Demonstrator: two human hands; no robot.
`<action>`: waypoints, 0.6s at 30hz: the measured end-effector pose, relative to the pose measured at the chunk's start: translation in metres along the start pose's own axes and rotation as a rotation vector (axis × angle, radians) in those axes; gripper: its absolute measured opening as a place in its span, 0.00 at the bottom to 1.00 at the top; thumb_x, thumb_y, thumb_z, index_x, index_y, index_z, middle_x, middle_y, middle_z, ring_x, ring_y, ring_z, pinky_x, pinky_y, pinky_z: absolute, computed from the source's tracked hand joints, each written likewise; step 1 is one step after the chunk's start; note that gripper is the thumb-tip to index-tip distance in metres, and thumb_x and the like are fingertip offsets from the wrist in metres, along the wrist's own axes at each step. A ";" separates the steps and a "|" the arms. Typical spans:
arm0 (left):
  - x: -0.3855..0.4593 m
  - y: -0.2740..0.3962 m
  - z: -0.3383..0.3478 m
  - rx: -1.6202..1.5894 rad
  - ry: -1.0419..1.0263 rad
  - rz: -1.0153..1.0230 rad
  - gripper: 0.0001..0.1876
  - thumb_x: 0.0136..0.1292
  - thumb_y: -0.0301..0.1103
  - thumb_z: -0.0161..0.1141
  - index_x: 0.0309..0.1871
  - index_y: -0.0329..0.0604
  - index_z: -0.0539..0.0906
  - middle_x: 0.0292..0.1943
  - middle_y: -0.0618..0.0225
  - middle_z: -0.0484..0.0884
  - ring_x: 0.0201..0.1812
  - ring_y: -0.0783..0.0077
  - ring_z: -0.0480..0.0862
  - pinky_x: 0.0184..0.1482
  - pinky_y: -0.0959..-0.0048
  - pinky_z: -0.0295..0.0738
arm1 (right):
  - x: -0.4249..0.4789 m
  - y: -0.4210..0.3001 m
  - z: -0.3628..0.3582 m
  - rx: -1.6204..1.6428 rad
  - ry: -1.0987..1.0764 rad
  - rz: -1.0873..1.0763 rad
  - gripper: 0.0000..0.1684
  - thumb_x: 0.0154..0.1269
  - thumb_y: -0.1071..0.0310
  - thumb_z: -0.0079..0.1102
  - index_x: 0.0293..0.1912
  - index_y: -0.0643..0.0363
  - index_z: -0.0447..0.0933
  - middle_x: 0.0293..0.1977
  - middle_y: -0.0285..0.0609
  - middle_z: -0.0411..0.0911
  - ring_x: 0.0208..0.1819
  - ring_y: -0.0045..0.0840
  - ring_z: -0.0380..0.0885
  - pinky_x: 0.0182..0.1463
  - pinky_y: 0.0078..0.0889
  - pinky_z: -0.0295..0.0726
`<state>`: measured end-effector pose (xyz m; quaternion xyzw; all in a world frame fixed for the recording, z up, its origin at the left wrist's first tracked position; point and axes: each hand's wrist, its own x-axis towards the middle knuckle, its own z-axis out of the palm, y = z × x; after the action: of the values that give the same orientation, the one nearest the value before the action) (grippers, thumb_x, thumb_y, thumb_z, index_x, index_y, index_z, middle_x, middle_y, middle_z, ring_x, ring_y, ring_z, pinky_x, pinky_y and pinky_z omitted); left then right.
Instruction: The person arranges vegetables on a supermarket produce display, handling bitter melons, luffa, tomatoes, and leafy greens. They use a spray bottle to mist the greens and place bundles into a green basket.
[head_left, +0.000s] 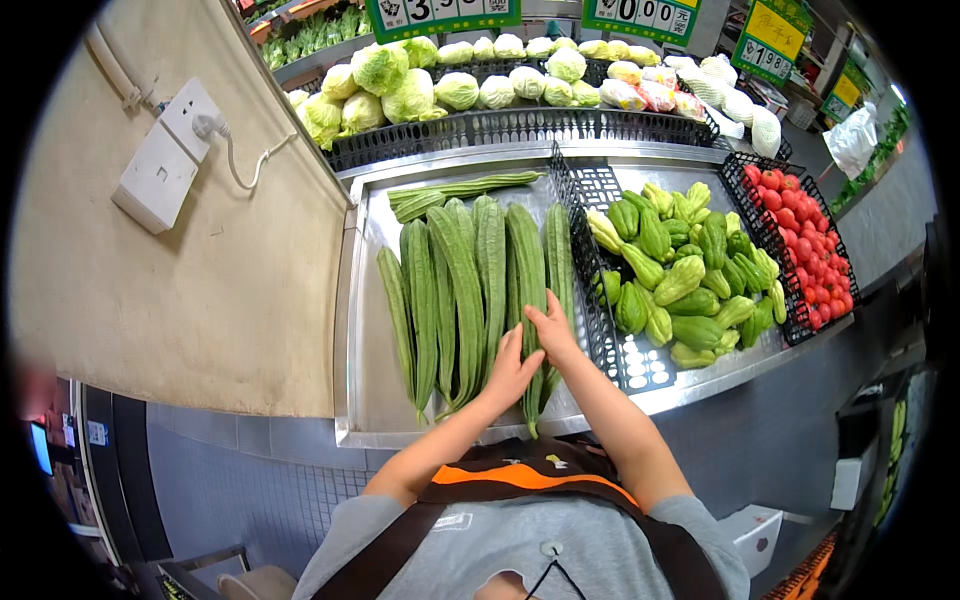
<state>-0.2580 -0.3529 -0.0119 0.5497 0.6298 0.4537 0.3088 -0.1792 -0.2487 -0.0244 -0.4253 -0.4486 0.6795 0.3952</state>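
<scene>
Several long ridged green gourds (450, 285), which look like ridge luffas, lie side by side in a stainless-steel display tray (465, 436), stems toward me. Both of my hands are on one long ridge gourd (527, 247) near the right of the row. My left hand (510, 375) is at its left side, the thumb lying across it. Farther up, my right hand (553, 334) holds it from the right, with the thumb on top. Parts of the gourd are hidden under my fingers. Two more gourds (465, 186) lie crosswise behind the row.
A black plastic divider (581, 255) separates the gourds from piled chayotes (694, 277). Tomatoes (802, 240) fill a black crate at right. Cabbages (457, 90) stand behind under price signs (446, 15). A wall (225, 300) with a plugged-in socket (191, 112) borders the left.
</scene>
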 end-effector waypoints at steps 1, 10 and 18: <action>-0.006 0.005 -0.007 0.063 -0.004 0.056 0.29 0.61 0.37 0.55 0.62 0.31 0.61 0.61 0.49 0.62 0.63 0.53 0.62 0.63 0.65 0.57 | 0.004 0.007 -0.001 -0.082 0.013 0.006 0.46 0.58 0.63 0.60 0.66 0.68 0.44 0.63 0.55 0.55 0.63 0.33 0.58 0.63 0.30 0.58; -0.052 -0.007 -0.100 0.204 0.314 0.114 0.16 0.58 0.26 0.56 0.50 0.37 0.74 0.52 0.58 0.71 0.51 0.63 0.73 0.50 0.71 0.70 | 0.008 0.022 0.003 -0.909 0.166 -0.073 0.44 0.50 0.64 0.64 0.63 0.66 0.53 0.54 0.56 0.60 0.57 0.46 0.61 0.60 0.38 0.62; -0.068 -0.001 -0.091 -0.116 0.099 -0.087 0.11 0.61 0.22 0.54 0.47 0.33 0.77 0.31 0.66 0.80 0.34 0.77 0.79 0.39 0.79 0.74 | -0.093 -0.007 -0.031 -0.559 0.292 -0.278 0.16 0.54 0.68 0.61 0.43 0.61 0.73 0.41 0.43 0.71 0.42 0.28 0.72 0.42 0.26 0.73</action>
<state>-0.3250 -0.4405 0.0163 0.4799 0.6402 0.5022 0.3281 -0.1185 -0.3240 -0.0048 -0.5447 -0.6098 0.4018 0.4123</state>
